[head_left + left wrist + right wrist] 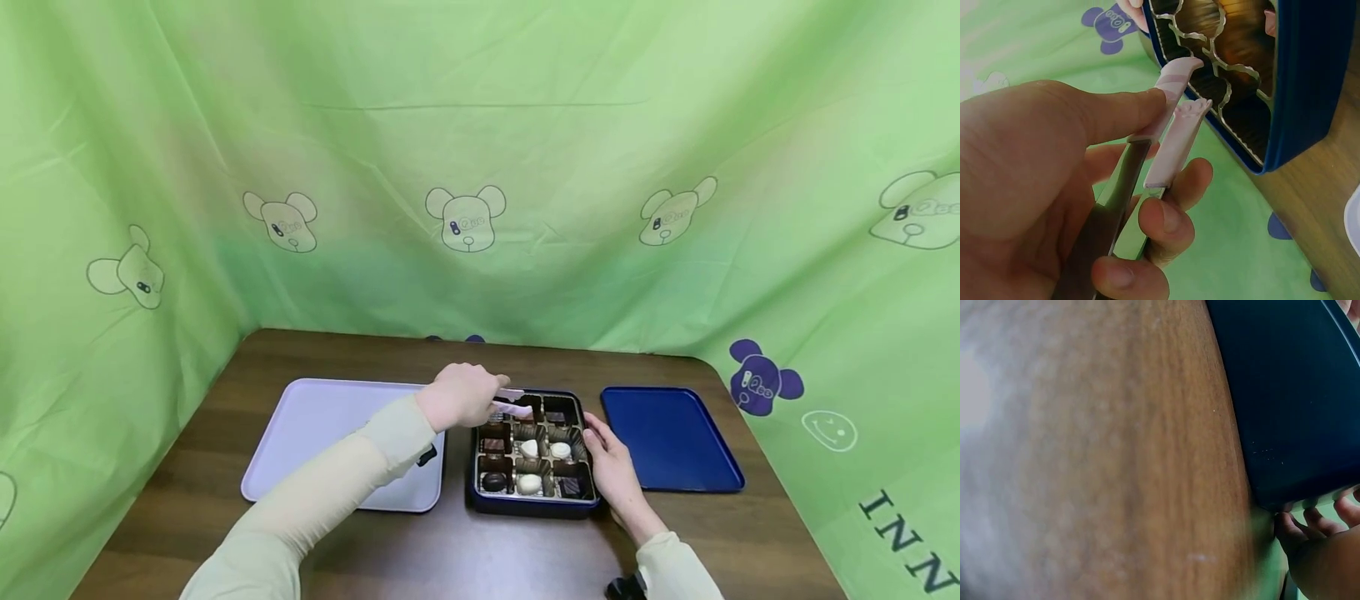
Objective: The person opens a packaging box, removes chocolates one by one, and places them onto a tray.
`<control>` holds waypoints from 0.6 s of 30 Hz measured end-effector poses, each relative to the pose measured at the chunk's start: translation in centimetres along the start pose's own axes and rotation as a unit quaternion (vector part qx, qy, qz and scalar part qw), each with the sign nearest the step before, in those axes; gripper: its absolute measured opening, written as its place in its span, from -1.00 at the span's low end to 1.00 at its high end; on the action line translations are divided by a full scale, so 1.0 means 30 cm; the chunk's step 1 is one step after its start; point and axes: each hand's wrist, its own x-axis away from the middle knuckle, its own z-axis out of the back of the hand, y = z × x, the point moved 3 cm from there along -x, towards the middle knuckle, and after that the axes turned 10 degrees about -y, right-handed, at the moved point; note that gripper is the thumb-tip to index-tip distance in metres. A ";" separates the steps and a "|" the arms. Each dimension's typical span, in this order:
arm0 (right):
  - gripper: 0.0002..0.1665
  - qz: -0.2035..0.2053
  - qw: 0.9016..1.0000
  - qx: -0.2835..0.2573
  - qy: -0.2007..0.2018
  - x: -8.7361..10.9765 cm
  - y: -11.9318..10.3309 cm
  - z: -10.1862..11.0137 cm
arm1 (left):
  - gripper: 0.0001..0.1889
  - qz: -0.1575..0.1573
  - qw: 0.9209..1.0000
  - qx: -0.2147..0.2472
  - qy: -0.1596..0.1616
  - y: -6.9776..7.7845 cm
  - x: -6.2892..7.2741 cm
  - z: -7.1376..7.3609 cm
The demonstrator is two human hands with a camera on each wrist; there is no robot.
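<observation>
My left hand (465,396) grips a pair of metal tongs (1169,147) with pink, paw-shaped tips. Their tips stand apart in the left wrist view, and in the head view they reach over the back row of a dark blue box (532,508). Dividers split the box into compartments with chocolates, among them a round dark one (494,482), a white one (529,484) and a square dark one (569,487). What lies between the tips is hard to make out. Against the box's right side rests my right hand (615,467), its fingertips touching the wall in the right wrist view.
A pale lilac tray (330,425) lies on the wooden table (465,558) left of the box, partly under my left forearm. A flat dark blue lid or tray (667,442) lies to the right. Green curtain (465,292) with bear heads hangs behind the table and along its sides.
</observation>
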 end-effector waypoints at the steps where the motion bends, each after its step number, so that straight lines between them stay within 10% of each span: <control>1: -0.44 0.000 1.000 -0.004 0.001 0.000 0.002 -0.001 | -0.48 0.002 1.000 -0.003 -0.001 0.004 -0.004 0.001; 18: -0.44 0.002 1.000 -0.008 -0.003 -0.007 0.004 -0.003 | -0.75 0.016 0.997 -0.040 -0.067 0.053 -0.101 0.041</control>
